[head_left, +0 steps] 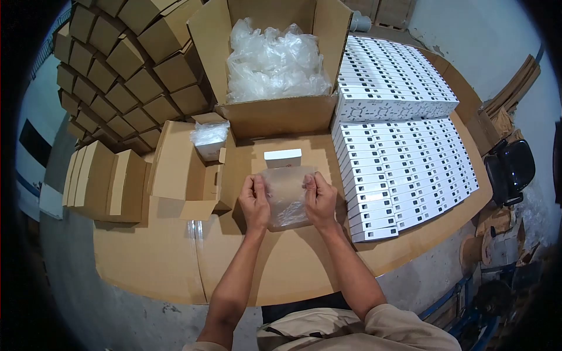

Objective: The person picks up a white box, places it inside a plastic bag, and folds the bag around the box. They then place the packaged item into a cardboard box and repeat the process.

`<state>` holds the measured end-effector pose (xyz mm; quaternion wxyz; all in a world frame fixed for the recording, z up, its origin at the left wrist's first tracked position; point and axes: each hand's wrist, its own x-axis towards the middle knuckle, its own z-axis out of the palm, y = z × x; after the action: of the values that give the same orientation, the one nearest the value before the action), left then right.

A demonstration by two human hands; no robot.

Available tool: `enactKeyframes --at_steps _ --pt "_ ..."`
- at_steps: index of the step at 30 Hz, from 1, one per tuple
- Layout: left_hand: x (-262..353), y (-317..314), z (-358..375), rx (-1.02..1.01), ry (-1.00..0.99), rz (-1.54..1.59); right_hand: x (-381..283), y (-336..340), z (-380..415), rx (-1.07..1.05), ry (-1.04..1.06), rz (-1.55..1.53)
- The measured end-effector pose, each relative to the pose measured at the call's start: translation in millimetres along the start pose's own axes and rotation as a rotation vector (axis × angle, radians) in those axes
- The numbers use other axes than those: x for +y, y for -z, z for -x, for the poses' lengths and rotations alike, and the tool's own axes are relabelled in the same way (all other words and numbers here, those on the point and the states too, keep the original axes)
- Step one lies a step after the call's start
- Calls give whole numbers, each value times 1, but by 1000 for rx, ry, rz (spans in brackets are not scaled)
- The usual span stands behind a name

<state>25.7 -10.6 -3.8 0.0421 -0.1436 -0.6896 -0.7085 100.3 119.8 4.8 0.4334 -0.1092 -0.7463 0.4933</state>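
A clear plastic bag is stretched between my two hands above the cardboard-covered table. My left hand pinches its left edge, and my right hand pinches the right edge near the top. Just beyond the bag, a small white box rests on the cardboard, its lower part partly behind the film. To the left stands an open cardboard carton with plastic-wrapped white boxes in its far right corner.
A large carton of loose plastic bags stands at the back. Rows of white boxes fill the table's right side. Brown cartons are stacked at the back left, with smaller ones at the left edge.
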Motion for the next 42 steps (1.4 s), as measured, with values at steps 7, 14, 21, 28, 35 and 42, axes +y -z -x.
enactKeyframes --at_steps 7,14,21,28,35,42 --pt "-1 -2 2 -71 14 164 -4 4 -1 -33 -69 20" --pt "2 1 1 -235 69 106 -4 8 -6 45 -130 -8" --pt "1 3 4 -287 59 40 -14 20 -14 -64 194 171" --pt "1 1 6 -291 56 39 -8 19 -12 -59 178 173" --pt "3 2 -1 -260 132 21 -14 22 -14 -100 249 230" --pt "-2 5 -5 -275 104 -53 -21 34 -20 -276 425 438"
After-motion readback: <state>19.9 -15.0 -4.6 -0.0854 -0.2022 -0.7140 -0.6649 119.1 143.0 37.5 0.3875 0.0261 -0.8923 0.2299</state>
